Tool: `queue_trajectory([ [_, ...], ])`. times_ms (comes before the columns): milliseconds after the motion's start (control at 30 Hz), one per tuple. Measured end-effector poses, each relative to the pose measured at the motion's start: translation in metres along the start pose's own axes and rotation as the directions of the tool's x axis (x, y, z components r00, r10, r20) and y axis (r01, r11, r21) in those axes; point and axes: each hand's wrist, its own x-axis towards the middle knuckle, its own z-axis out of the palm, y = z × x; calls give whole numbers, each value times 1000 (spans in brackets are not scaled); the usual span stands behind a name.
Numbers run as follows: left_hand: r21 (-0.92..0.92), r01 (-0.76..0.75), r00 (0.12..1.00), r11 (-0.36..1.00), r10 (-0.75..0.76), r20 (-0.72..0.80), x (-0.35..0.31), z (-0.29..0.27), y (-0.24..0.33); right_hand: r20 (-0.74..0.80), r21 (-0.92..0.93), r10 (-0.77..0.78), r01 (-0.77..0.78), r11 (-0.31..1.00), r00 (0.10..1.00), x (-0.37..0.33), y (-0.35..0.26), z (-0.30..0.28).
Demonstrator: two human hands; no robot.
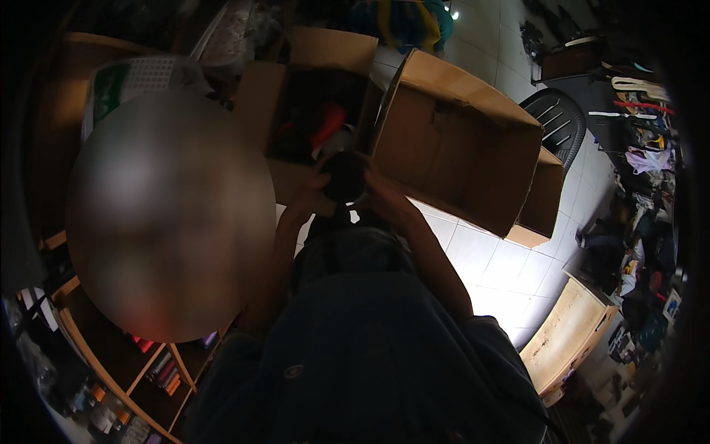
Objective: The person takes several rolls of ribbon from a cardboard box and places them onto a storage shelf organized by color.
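Both hands are in front of my body, one on each side of a dark round object [345, 177] whose kind is too dark to make out. My left hand [316, 183] grips its left side and my right hand [377, 183] its right side, fingers bent round the edge. Just beyond it stands an open cardboard box [255, 100] with its flaps up. Inside that box lie a bright red thing [328, 123] and other dark things, mostly in shadow. To the right of my right hand, a larger open cardboard box [444, 152] tilts with its bare brown inside showing.
A black plastic chair [556, 122] stands behind the larger box on white floor tiles [473, 263]. A wooden piece of furniture [566, 333] is at lower right. Cluttered goods [643, 159] line the right side. Wooden shelves [129, 377] lie lower left; a blurred oval hides much of the left.
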Motion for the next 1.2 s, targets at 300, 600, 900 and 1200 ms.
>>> queue_trajectory([
  [300,31,-66,984,997,60,170,35,-35,6,-57,217,-6,18,976,998,33,24,1],
  [600,154,-254,899,955,175,402,72,-66,30,-184,300,-155,206,931,971,56,35,5],
  [900,133,-249,904,959,181,386,127,-74,58,-230,259,-332,386,885,915,43,0,28],
  [1200,752,-569,657,-332,367,659,239,-42,59,-404,313,-433,567,762,806,12,28,26],
])
